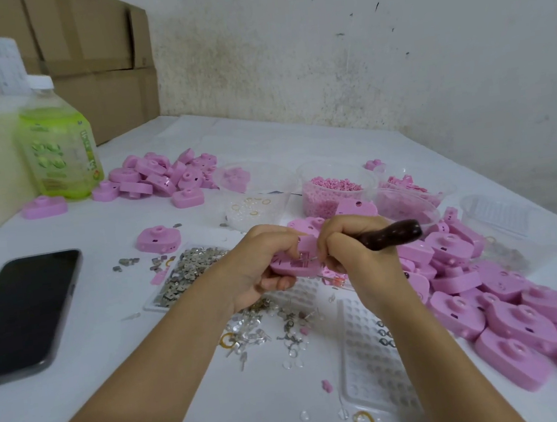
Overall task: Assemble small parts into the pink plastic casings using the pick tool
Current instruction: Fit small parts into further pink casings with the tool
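My left hand (262,264) grips a pink plastic casing (304,258) above the table, open side up. My right hand (353,247) holds the pick tool (393,235) by its dark wooden handle, and the thin metal tip points into the casing's inside. A small metal part shows in the casing between my fingers. Small silver metal parts (190,271) fill a white tray just left of my hands. More loose metal and clear parts (269,328) lie on the table beneath my wrists.
A large heap of pink casings (505,293) spreads along the right, another pile (163,174) at the back. Clear tubs hold pink pellets (331,189) and rings (252,206). A phone (23,313) lies left, a green bottle (57,144) behind it. A clear blister tray (371,352) lies near.
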